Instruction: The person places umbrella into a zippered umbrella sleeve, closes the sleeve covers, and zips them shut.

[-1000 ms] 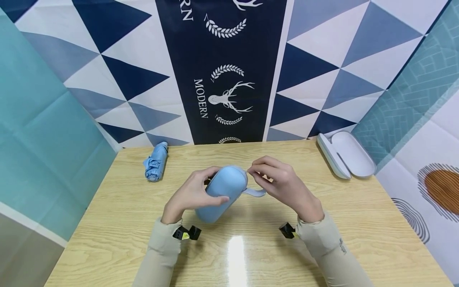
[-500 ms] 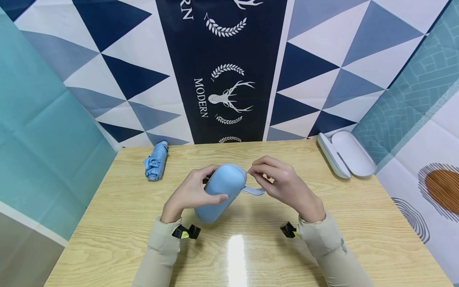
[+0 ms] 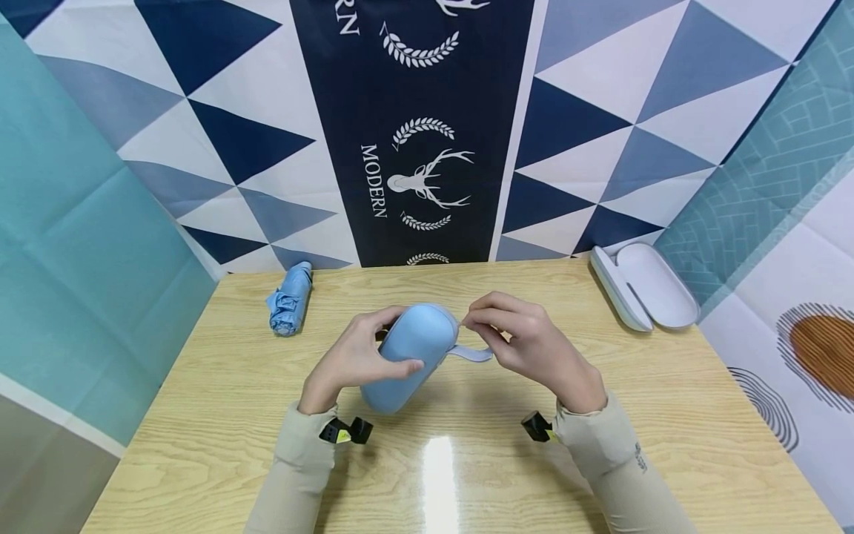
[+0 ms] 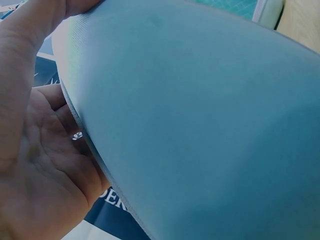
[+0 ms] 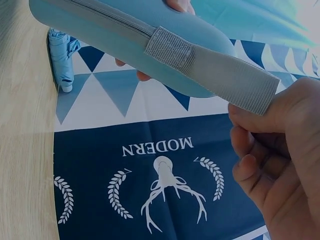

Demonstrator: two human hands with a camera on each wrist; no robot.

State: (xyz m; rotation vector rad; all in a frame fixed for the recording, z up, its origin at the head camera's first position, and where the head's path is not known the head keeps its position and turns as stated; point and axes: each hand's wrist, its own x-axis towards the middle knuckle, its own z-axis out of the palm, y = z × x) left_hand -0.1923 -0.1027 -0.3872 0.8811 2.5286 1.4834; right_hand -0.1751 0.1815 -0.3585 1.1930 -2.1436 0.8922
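Observation:
A light blue zippered hard case (image 3: 415,343) is held tilted over the table, its rounded end up. My left hand (image 3: 350,354) grips it from the left, thumb across the near face and fingers behind; in the left wrist view the case's smooth side (image 4: 185,115) fills most of the picture. My right hand (image 3: 519,331) pinches at the zipper pull by the upper right edge of the case, the pull mostly hidden by the fingers. A grey webbing strap (image 5: 227,75) sticks out from the case beside the right fingers, and the zipper line (image 5: 117,21) runs along the side.
A folded blue umbrella (image 3: 291,300) lies at the back left of the wooden table (image 3: 220,415). At the back right sits an open white case (image 3: 657,285), its two halves side by side. Patterned cloth walls (image 3: 427,222) stand behind and at both sides.
The blue case and my left hand have shifted very slightly up and to the left. My right hand stays nearly in place, its fingertips still at the case's edge.

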